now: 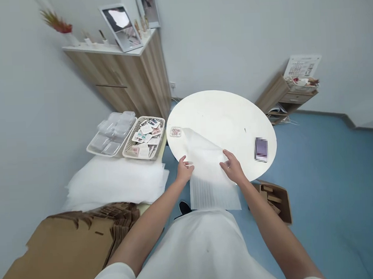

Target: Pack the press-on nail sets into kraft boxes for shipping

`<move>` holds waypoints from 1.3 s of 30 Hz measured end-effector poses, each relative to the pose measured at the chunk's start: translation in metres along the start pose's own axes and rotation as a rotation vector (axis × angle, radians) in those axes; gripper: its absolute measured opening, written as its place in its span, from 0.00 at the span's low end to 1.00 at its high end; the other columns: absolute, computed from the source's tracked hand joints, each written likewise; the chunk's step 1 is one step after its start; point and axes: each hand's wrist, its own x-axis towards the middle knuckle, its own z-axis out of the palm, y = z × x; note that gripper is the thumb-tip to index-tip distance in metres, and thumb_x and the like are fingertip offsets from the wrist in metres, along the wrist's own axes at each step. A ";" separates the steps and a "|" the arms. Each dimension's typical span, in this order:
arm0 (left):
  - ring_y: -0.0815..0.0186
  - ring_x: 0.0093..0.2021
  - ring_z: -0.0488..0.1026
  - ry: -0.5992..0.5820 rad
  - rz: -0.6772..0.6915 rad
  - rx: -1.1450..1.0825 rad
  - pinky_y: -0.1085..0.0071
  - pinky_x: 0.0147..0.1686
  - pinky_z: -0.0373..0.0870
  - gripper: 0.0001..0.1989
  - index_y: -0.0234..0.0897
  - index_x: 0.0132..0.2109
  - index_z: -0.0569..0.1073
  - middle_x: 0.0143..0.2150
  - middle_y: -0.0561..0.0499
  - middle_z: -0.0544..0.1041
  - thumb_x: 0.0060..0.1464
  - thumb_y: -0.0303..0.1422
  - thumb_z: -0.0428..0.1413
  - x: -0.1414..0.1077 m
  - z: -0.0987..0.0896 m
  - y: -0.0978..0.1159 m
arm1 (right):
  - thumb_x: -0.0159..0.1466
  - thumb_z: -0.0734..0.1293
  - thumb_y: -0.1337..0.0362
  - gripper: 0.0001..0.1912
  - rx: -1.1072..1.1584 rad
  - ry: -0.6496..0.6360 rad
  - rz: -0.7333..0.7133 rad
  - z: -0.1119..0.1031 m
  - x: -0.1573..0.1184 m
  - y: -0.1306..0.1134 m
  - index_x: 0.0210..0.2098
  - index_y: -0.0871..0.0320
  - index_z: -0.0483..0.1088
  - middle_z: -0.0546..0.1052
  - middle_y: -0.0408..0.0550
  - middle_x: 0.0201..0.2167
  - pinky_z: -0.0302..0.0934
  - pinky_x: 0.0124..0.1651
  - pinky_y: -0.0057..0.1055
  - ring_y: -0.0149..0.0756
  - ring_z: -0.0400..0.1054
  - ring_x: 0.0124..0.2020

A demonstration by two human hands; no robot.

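Note:
A thin, translucent white foam sheet (206, 159) lies on the round white table (225, 108), its lower part hanging over the near edge. At the sheet's left side is my left hand (185, 171), fingers bent but apart, with the thumb near the sheet. My right hand (233, 167) is at the right side, thumb and forefinger spread, the fingertip touching or nearly touching the sheet's slanting edge. Just beyond the sheet's far left corner sits a small clear case (175, 132) with reddish items inside. Farther right on the table is a pixelated, phone-like object (261, 149).
Left of the table are a basket of small cards (145, 137), a tray of clear plastic boxes (113, 133), stacked white foam sheets (116, 180) and flattened cardboard (64, 250). An opened cardboard box (279, 201) is below right. A wooden cabinet (130, 76) stands behind.

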 end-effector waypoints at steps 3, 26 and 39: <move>0.75 0.27 0.67 -0.021 0.059 0.089 0.77 0.25 0.64 0.33 0.38 0.56 0.54 0.42 0.47 0.69 0.42 0.28 0.56 0.014 0.019 0.004 | 0.57 0.59 0.60 0.29 -0.019 0.021 0.050 -0.010 0.003 0.029 0.57 0.56 0.51 0.57 0.51 0.57 0.51 0.56 0.42 0.41 0.52 0.57; 0.62 0.42 0.67 -0.115 0.159 0.690 0.65 0.47 0.63 0.25 0.37 0.53 0.65 0.46 0.45 0.67 0.44 0.21 0.49 0.087 0.109 0.016 | 0.52 0.65 0.54 0.44 -0.427 -0.369 0.166 0.001 0.077 0.151 0.60 0.56 0.37 0.39 0.56 0.63 0.40 0.55 0.49 0.48 0.32 0.63; 0.54 0.63 0.39 -0.461 0.394 1.152 0.53 0.58 0.33 0.28 0.42 0.59 0.54 0.64 0.45 0.48 0.50 0.36 0.50 0.035 0.097 0.005 | 0.55 0.62 0.54 0.38 -0.487 -0.457 -0.039 0.004 0.043 0.139 0.60 0.56 0.43 0.42 0.53 0.63 0.35 0.57 0.51 0.46 0.32 0.63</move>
